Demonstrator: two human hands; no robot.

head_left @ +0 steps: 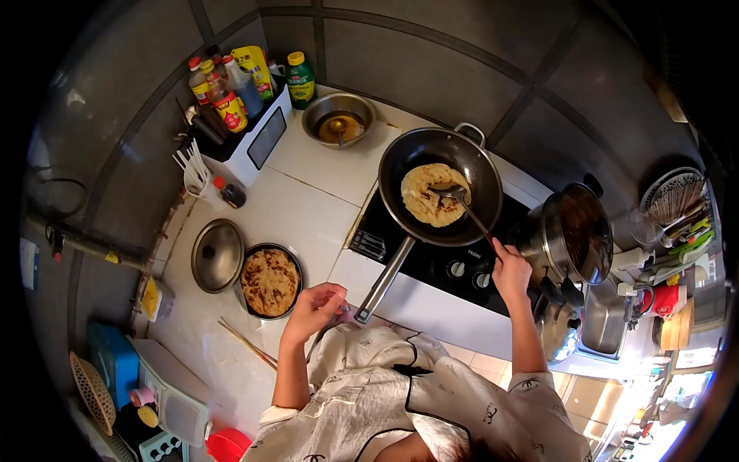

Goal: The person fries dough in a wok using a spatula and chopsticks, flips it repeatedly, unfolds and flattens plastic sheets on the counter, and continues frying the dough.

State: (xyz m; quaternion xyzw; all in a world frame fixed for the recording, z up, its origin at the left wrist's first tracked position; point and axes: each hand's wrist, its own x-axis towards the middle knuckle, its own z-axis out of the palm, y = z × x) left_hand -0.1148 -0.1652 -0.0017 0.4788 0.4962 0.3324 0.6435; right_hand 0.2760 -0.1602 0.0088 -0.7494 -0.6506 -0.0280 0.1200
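Note:
My right hand (511, 269) is wrapped around the handle of a metal spatula (477, 217). The spatula's head rests on a pale, lightly browned flatbread (427, 202) inside a dark wok (483, 185) on the stove. My left hand (314, 306) hovers in front of my body, fingers loosely curled and apart, with nothing visible in them. It is between the end of the wok's long handle (385, 279) and a dark round pan (299, 271). In that pan lies another flatbread (269, 282), browned in patches.
A metal lid (218, 256) lies beside the pan, with chopsticks (248, 343) nearby. Behind are a steel bowl (339, 104) of brownish liquid and a rack of sauce bottles (227, 100). Right of the stove (431, 245) stand a lidded pot (573, 231) and a sink (604, 316).

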